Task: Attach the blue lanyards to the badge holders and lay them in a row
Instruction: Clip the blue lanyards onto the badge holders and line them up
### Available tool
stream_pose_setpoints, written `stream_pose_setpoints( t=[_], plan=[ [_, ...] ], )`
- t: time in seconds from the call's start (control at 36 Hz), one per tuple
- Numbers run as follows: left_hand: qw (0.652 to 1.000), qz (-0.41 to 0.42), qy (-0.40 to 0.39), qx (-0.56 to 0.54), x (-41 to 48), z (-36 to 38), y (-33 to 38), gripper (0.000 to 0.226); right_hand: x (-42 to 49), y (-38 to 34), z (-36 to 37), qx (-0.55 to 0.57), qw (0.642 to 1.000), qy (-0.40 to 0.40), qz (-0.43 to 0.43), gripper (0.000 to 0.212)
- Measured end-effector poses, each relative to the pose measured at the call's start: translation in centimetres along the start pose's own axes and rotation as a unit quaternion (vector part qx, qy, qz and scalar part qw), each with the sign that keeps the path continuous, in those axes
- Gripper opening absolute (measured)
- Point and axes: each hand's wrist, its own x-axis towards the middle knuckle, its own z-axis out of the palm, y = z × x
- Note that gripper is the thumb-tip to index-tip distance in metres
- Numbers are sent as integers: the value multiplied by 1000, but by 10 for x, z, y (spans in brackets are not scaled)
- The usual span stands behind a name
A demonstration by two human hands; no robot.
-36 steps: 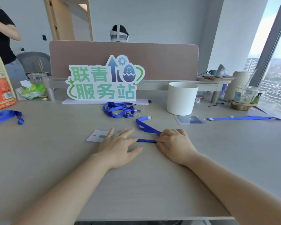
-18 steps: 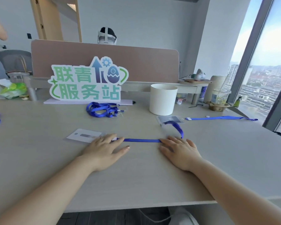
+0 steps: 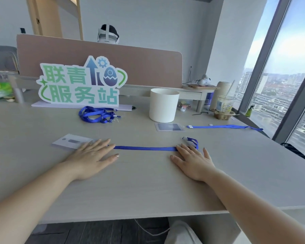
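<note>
Lanyard [image 3: 144,148] lies flat on the bench [image 3: 148,187] as a straight blue line, stretched between the two grips. The left grip [image 3: 93,155], a bare hand, lies palm down with its fingers straight and a little spread, covering the strap's left end. It pinches nothing. The right grip [image 3: 192,161] is flat and wide in the same way, its straight fingers pressing the strap's right end to the bench. Just beyond the right grip's fingertips the strap curls into a small loop [image 3: 190,140] with a whitish fitting on it.

A holder [image 3: 72,142], a pale flat sleeve, lies just beyond and to the left of the left grip, with its right edge under that grip's fingers. The hand hides the place where strap and holder meet, so they may be clipped together, but I cannot tell.

Farther beyond the right grip a second holder [image 3: 169,127] lies flat. A second lanyard [image 3: 224,127] is drawn out straight to its right, its near end just beside the holder. A white tub [image 3: 164,104] stands behind these.

Well beyond the left grip sits a tangled pile [image 3: 97,114] of blue lanyards. Behind the pile a green and blue sign [image 3: 81,83] stands upright in front of a brown screen [image 3: 148,67]. Far to the right of the right grip, by the window, stands a clear cup [image 3: 224,103] with a straw.
</note>
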Motion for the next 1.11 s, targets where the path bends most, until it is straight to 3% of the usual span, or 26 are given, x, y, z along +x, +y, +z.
stream_pose_setpoints(
  t=[0.25, 0.36, 0.42, 0.56, 0.69, 0.75, 0.86, 0.97, 1.11],
  plan=[
    [999, -43, 2, -5, 6, 5, 11, 125, 5, 30, 3, 25, 999, 30, 11, 70],
    [998, -61, -1, 1, 6, 5, 13, 85, 8, 38, 2, 32, 998, 48, 24, 71],
    [998, -63, 7, 6, 6, 5, 14, 80, 9, 40, 1, 23, 998, 48, 18, 67],
    [998, -61, 26, -3, 5, 8, 10, 119, 12, 38, 3, 13, 999, 38, 20, 66],
    [984, -113, 135, -29, 5, 9, 3, 71, 11, 15, 0, 20, 999, 47, -17, 66],
    [974, -159, 162, -16, 1, 7, 2, 64, 10, 0, 2, 34, 998, 29, -51, 66],
    [965, -224, 133, -40, -9, -3, 10, 61, 11, -11, 4, 9, 997, 2, -74, 67],
    [972, -196, 128, -6, -7, -2, 8, 53, 16, 3, 1, -2, 999, 2, -48, 63],
    [985, -104, 135, 13, -4, 6, 1, 47, 23, 37, -4, 3, 1000, -2, 4, 55]
  ],
)
